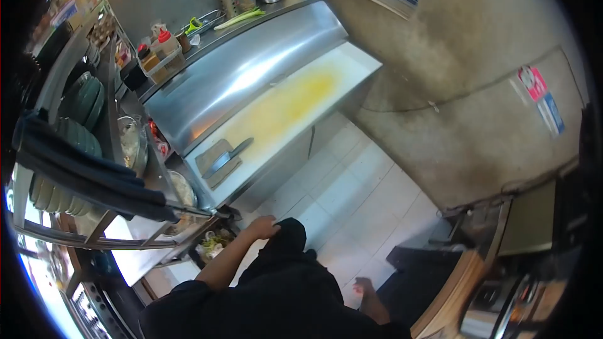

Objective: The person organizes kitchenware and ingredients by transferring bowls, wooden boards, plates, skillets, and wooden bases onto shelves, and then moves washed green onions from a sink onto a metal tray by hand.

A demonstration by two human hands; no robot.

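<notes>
Bowls (83,97) stand stacked on the shelving at far left; keep sleeves and elbows away from their rims. To the right, a cloth (213,152) lies at the near-left end of the board (362,63). The knife (220,162) rests across it, blade on the cloth, handle pointing up and right over the board. Where the knife must be lifted, grasp the handle fully, keep fingers off the edge, and raise it level so that the cloth does not drag; a folded or damp cloth could snag. Yellow staining marks the board's middle and may be slippery, so steady footing and a firm grip are advised. The left hand (264,227) is low beside the dark clothing, just off the board's front corner; its fingers are loosely bent, not clenched, and no item shows in it. Approach from the handle side, wrist straight. Farther right, the right hand (363,285) hangs low over the floor tiles (361,188), well apart from the knife; it is blurred, so whether it is open or closed cannot be told. Keep it behind the cutting edge.
</notes>
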